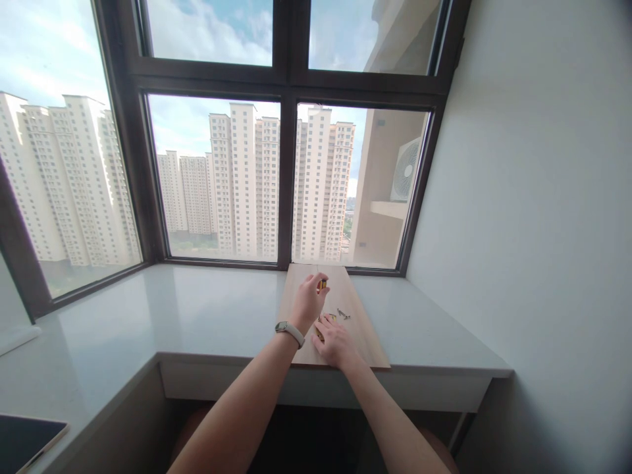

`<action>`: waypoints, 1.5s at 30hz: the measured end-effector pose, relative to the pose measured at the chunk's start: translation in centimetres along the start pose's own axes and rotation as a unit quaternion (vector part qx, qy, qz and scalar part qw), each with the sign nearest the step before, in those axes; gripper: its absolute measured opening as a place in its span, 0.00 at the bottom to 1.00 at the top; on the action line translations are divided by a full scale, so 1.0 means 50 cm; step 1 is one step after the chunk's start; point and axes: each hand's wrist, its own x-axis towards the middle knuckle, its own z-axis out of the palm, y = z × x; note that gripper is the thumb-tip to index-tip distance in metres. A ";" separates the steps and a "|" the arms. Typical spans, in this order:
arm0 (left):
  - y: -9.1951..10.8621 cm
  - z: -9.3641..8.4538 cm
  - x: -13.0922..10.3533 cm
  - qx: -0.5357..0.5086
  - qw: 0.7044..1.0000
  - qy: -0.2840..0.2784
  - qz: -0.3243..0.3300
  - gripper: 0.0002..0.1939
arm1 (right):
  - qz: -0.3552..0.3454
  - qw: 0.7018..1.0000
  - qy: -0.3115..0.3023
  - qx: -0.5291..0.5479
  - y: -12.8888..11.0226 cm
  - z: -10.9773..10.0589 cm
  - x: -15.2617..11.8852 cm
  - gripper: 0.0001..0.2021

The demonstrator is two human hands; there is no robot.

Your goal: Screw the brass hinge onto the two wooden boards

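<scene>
A light wooden board point(363, 336) lies on the white sill below the window. Above it, my left hand point(309, 299) is closed round a small yellow and black tool handle point(322, 285), whose thin shaft points down toward the board. My right hand point(333, 339) rests low on the board, its fingers on a yellow and black object point(320, 334) that they partly cover. Several small screws point(343, 314) lie on the board just beyond the right hand. A wristband with a light strap is on my left wrist.
The white sill point(212, 309) runs along the dark-framed window, with its front edge near my forearms. A white wall point(518, 197) rises at the right. A flat dark device point(29, 441) lies at the lower left corner.
</scene>
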 end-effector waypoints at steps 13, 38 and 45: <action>0.006 -0.007 0.000 0.005 1.000 -0.002 0.002 0.10 | -0.002 1.000 0.004 -0.008 0.002 0.004 0.001 0.29; -0.001 -0.011 0.002 0.000 1.000 -0.002 0.005 0.18 | 0.004 1.000 0.000 0.000 -0.003 -0.002 -0.003 0.28; 0.007 -0.014 -0.001 0.002 1.000 -0.005 -0.002 0.11 | 0.001 1.000 0.000 0.001 -0.003 -0.003 -0.002 0.29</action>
